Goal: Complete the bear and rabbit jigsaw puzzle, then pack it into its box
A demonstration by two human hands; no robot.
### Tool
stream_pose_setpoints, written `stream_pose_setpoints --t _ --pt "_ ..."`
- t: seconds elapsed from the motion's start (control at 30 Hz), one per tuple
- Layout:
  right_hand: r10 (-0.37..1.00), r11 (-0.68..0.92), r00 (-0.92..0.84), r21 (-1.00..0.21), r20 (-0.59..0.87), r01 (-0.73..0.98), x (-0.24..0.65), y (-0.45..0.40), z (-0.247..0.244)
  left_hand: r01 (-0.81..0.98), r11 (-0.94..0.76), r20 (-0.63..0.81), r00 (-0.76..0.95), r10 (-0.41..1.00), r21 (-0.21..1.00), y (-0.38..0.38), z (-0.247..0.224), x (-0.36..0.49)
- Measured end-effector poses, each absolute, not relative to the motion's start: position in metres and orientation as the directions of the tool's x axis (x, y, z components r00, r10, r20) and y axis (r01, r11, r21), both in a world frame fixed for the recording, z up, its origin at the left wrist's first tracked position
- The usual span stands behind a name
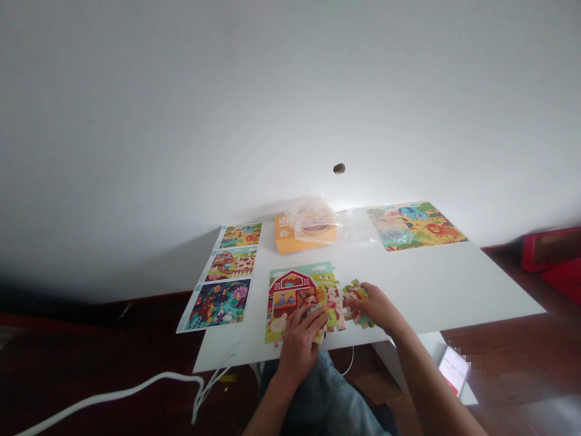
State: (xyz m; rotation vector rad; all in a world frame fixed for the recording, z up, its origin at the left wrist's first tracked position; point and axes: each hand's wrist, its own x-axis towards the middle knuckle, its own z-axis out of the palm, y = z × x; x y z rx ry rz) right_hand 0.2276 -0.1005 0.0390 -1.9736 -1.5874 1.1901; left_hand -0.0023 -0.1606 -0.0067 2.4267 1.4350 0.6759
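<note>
A partly joined farm jigsaw puzzle [290, 281], with a red barn and animals, lies near the table's front edge. My left hand [302, 336] rests on its lower middle, fingers stretched across it and hiding part of the picture. Beneath those fingers a pale puzzle edge shows; whether it is a separate piece I cannot tell. Just right of the puzzle, my right hand [374, 306] grips a brown-and-green puzzle piece [354, 290] between thumb and fingers. More of the puzzle shows below that hand, partly covered by it.
A picture sheet [221, 306] with three scenes overhangs the table's left edge. At the back sit an orange puzzle box [285, 243] and clear plastic bag [318, 215]. A safari puzzle [422, 225] lies back right. A phone [454, 369] rests lower right; a white cable [136, 387] hangs left.
</note>
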Motion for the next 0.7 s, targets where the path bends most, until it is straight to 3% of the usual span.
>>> stream_pose_setpoints --t 0.13,0.27,0.37,0.7 --pt "0.912 -0.336 -0.063 -0.824 -0.406 0.457 0.222 -0.1 0.033 0.759 -0.468 0.252 0.394 0.884 0.453 -0.161 -0.003 -0.001" --pt "0.935 -0.292 0.063 -0.652 -0.35 0.7 0.195 -0.108 0.027 0.753 -0.452 0.253 0.375 0.892 0.478 -0.161 -0.002 0.0" --pt "0.942 -0.258 0.077 -0.555 -0.328 0.79 0.173 -0.115 0.027 0.752 -0.455 0.259 0.375 0.89 0.476 -0.161 -0.003 0.0" --pt "0.914 -0.28 0.049 -0.539 -0.403 0.794 0.169 -0.106 0.032 0.745 -0.456 0.278 0.364 0.889 0.486 -0.161 -0.004 0.001"
